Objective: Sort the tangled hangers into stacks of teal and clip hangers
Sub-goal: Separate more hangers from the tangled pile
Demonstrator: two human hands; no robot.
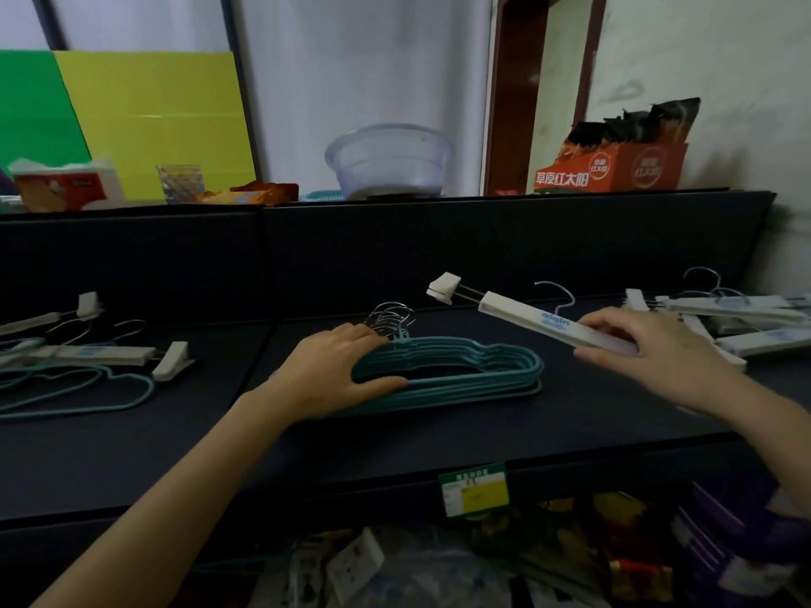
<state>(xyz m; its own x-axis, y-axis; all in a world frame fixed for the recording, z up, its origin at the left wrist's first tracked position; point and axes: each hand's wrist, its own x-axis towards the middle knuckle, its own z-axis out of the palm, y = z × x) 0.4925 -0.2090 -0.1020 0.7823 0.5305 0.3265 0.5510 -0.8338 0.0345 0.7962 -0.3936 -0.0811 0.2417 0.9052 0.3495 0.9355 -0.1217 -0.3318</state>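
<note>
On the dark shelf [395, 445] | teal hanger stack [461, 370] sits centre, clip hanger stack [737, 309] far right | we judge sorting partly done: a tangled pile [87, 366] of both kinds lies at left | our left hand [333, 370] lies spread on the teal stack's left end | our right hand [636, 348] pinches one raised clip hanger [540, 322], near its stack
</note>
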